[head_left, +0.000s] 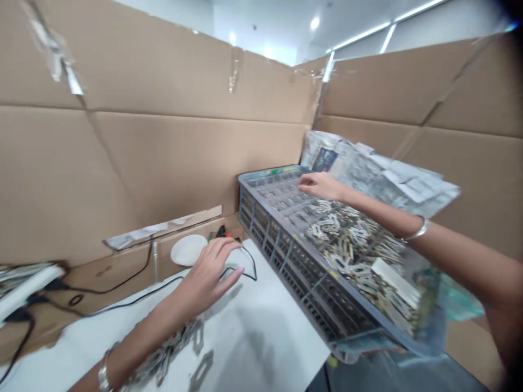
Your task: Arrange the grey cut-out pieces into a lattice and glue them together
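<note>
My left hand hovers over the white work surface, fingers stretched out and thumb apart, holding nothing. Under its forearm lie several flat metal pieces with oblong openings, partly hidden by the arm. My right hand reaches over the far part of a grey plastic crate. Its fingers are curled together; anything between them is hidden. Many similar metal pieces lie in a loose heap in the crate's near part, below my right forearm. A pale flat block rests on the heap.
Cardboard walls enclose the back and right. Papers in plastic lean behind the crate. A white disc and a black-and-orange object are beyond my left hand. A black cable runs from a white power strip.
</note>
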Demonstrator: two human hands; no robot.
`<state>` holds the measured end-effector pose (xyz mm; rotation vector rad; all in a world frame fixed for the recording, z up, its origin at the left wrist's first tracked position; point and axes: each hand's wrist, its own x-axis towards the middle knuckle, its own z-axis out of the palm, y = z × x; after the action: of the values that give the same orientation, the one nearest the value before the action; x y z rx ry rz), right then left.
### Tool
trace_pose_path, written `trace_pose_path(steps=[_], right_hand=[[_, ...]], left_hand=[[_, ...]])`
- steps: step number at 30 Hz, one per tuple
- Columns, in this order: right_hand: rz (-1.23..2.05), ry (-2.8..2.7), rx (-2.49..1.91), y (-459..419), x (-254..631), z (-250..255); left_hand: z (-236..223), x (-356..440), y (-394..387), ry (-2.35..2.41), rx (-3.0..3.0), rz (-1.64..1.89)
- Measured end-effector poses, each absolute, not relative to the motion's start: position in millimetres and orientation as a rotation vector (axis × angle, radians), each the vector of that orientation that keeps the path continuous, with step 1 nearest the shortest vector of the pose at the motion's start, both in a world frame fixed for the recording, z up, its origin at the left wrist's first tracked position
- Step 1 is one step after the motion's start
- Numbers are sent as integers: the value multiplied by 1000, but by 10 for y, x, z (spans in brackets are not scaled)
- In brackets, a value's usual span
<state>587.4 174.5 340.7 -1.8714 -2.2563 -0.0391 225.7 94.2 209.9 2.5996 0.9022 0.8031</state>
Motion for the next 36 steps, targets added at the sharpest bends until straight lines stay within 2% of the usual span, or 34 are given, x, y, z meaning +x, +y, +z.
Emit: trace_pose_path(steps=[5, 12, 15, 21, 24, 28, 36], right_hand=[[41, -1999, -2312, 1485, 6892, 3195], [255, -2030, -2245, 1258, 7045, 2991], [388, -2229, -2057, 1192, 6882, 2949], [172, -2543, -1711, 1127, 6725, 2836], [229, -2669, -1580, 1084, 6762, 2823], [284, -2716, -1682, 993, 6809, 2859], [72, -2796, -1851, 1025, 6820, 2760]], left_hand=[[2536, 3539, 1259, 316, 2724, 764], [2518, 4681, 1580, 137, 2885, 428], [2472, 4828, 1637, 77, 2947, 365], [2452, 4842, 1619, 166, 3101, 439], [2450, 4833, 1619, 145, 3155, 436], [2456, 4828, 1628, 186, 3162, 390], [2438, 4842, 1673, 48, 3225, 335]])
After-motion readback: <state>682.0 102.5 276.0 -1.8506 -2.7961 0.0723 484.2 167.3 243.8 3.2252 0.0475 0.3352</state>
